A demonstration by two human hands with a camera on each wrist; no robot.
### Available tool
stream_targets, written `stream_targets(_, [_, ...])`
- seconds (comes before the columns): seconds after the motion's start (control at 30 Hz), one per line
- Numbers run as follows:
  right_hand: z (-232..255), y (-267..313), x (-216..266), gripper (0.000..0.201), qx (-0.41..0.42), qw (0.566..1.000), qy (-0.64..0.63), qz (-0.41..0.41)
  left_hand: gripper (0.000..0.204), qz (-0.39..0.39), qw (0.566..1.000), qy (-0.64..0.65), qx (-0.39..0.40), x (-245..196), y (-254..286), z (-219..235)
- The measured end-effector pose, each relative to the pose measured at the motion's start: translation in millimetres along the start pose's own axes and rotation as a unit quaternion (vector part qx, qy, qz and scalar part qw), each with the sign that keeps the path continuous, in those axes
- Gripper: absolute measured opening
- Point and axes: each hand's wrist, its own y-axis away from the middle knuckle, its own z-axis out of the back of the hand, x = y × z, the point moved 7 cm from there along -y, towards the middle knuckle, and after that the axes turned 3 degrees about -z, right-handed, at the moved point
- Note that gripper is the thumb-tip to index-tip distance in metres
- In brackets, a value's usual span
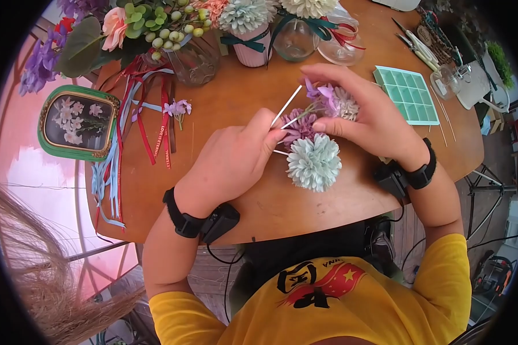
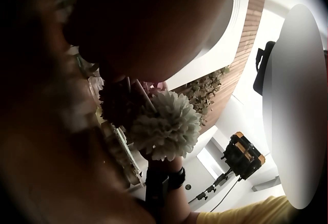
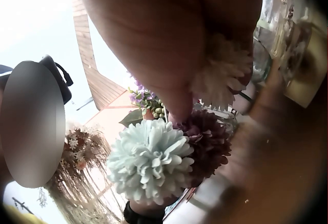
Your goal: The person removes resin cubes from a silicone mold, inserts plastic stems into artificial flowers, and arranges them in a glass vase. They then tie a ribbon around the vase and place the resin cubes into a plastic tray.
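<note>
My left hand (image 1: 233, 155) pinches the white stems (image 1: 288, 105) of a small bunch of artificial flowers above the table. A pale blue pompom flower (image 1: 313, 163) faces me at the near side of the bunch, with a mauve flower (image 1: 298, 125) behind it. Curved around the far right of the bunch, my right hand (image 1: 377, 112) holds a small purple flower sprig (image 1: 329, 99) and a greyish-white flower (image 1: 347, 106) between thumb and fingers. In the right wrist view the pale blue flower (image 3: 149, 160) and mauve flower (image 3: 207, 142) sit side by side below the thumb.
Vases with flowers (image 1: 247, 49) line the back. To the left lie ribbons (image 1: 133, 109), a loose purple sprig (image 1: 178, 109) and a green picture frame (image 1: 79, 152). A mint compartment tray (image 1: 407, 95), thin sticks (image 1: 441, 115) and pliers (image 1: 414, 46) are at right.
</note>
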Motion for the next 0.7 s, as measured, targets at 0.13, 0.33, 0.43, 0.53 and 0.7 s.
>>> stream_targets(0.13, [-5.4,-0.3,1.2,0.034,0.054,0.997,0.031,0.036,0.016,-0.013,1.000,-0.016,0.006,1.6,1.1,-2.5])
stream_targets(0.33, [-4.6,1.0,4.4,0.016,0.055,0.998,0.028,0.027,0.013,-0.020,0.999,-0.034,0.021,-5.3,0.9,0.0])
stream_targets(0.43, [-2.6,2.0,7.8,0.012,0.049,0.997,0.044,0.029,0.014,-0.024,0.999,-0.032,0.026,-7.7,0.5,0.0])
stream_targets(0.53, [-0.8,1.9,10.2,0.010,0.050,0.997,0.048,0.037,0.013,-0.039,0.999,-0.019,0.019,-9.1,1.1,-0.8])
stream_targets(0.7, [30.3,-3.7,2.5,0.009,-0.017,0.998,0.051,0.034,0.017,-0.006,0.998,0.058,-0.035,12.2,1.2,4.7])
